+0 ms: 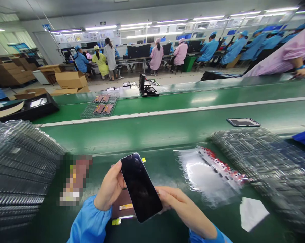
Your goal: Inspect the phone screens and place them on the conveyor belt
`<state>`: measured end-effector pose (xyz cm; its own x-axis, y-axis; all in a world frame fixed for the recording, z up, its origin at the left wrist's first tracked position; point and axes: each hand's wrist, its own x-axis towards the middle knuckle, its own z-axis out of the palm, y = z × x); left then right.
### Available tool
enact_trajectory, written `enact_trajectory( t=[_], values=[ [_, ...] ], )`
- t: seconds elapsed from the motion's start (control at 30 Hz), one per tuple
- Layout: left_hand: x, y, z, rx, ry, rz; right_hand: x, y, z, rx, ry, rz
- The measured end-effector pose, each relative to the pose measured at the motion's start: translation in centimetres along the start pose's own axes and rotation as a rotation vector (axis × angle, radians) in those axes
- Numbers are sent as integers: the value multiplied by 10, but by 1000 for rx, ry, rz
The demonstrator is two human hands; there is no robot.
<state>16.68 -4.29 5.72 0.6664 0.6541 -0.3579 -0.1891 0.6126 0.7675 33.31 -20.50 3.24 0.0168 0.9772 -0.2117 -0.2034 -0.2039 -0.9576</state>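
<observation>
The dark phone (141,189) is tilted over a brown sheet (117,202), near centre. The left hand (108,190) pinches its left edge, the right hand (179,200) its right, fingertips partly hidden, seemingly to spare the face. Clear sleeves (205,172) fan out rightward, probably for easy picking; tray stacks (13,175) stand at far left and right

Far side of room: people in pink coats (157,58) and blue coats (209,50) sit along a long bench, strip lights (155,34) above. Green bin (189,63) stands on the floor between a pink coat and a blue one. Left: cardboard box (71,81) near a wooden table (50,68).
</observation>
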Motion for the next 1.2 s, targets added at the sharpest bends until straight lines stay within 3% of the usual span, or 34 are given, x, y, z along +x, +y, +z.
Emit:
enact_trajectory(
  t=[0.1,0.3,0.4,0.5,0.6,0.7,0.93,1.2],
  values=[
    [4,2,-4,8,7,7,1,4,3,129,-65,64],
    [5,0,-3,-23,33,13,1,4,10,79,-23,12],
    [-2,-2,-1,39,-82,27,1,2,9,104,40,-11],
    [-14,-6,3,265,-252,10,1,3,5,159,138,-48],
    [-26,-14,5,493,-321,-24,0,4,1,202,219,-86],
    [-32,-23,7,611,-263,-19,-1,4,-1,193,263,-113],
    [-35,-37,9,631,-164,51,-3,6,2,159,276,-120],
    [-39,-32,12,656,-129,32,-3,7,6,194,275,-155]
  ],
)
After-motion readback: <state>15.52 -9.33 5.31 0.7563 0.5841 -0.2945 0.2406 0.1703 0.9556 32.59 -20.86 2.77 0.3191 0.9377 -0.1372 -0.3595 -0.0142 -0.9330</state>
